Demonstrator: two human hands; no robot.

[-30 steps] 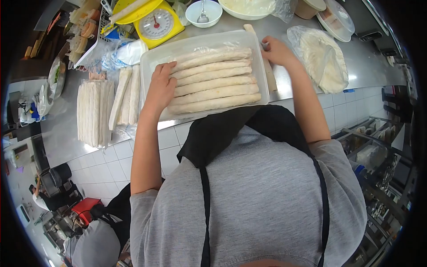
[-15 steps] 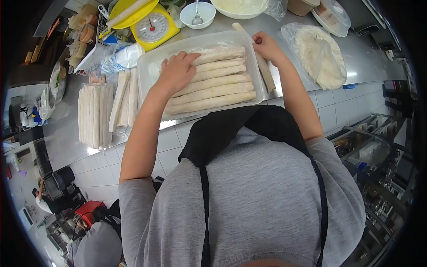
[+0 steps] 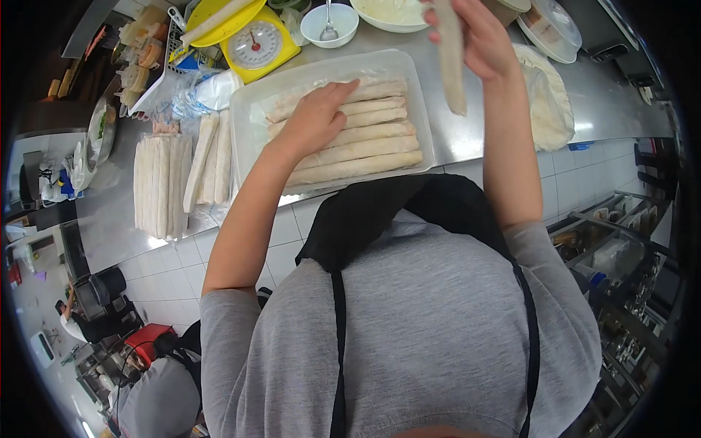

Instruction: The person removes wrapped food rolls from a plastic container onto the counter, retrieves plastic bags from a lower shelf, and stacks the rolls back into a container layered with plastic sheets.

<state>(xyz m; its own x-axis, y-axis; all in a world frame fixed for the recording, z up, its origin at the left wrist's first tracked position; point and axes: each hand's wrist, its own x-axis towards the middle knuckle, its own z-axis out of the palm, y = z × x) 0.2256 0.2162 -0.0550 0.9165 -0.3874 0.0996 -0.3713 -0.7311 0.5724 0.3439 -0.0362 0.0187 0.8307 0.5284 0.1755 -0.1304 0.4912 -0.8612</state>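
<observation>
In the upper right of the head view, my right hand (image 3: 491, 45) is closed around a long pale dough roll (image 3: 452, 69), held raised above the counter. My left hand (image 3: 315, 117) lies over the far left part of a clear plastic container (image 3: 422, 109), fingers stretched out and touching the rolls there. Inside the container several long pale rolls (image 3: 365, 137) lie side by side, with plastic film at the far side. Part of the top rolls is hidden under my left hand.
Left of the container are loose rolls (image 3: 207, 157) and a wrapped bundle of rolls (image 3: 159, 186). Behind stand a yellow scale (image 3: 255, 47), a bowl with a spoon (image 3: 315, 31) and a larger bowl (image 3: 391, 13). Plastic-covered dough (image 3: 551, 102) sits right. A co-worker (image 3: 157, 398) is at lower left.
My right hand has picked up the roll from beside the container and moved it up and right. My left hand has slid right over the rolls, its fingers stretched further.
</observation>
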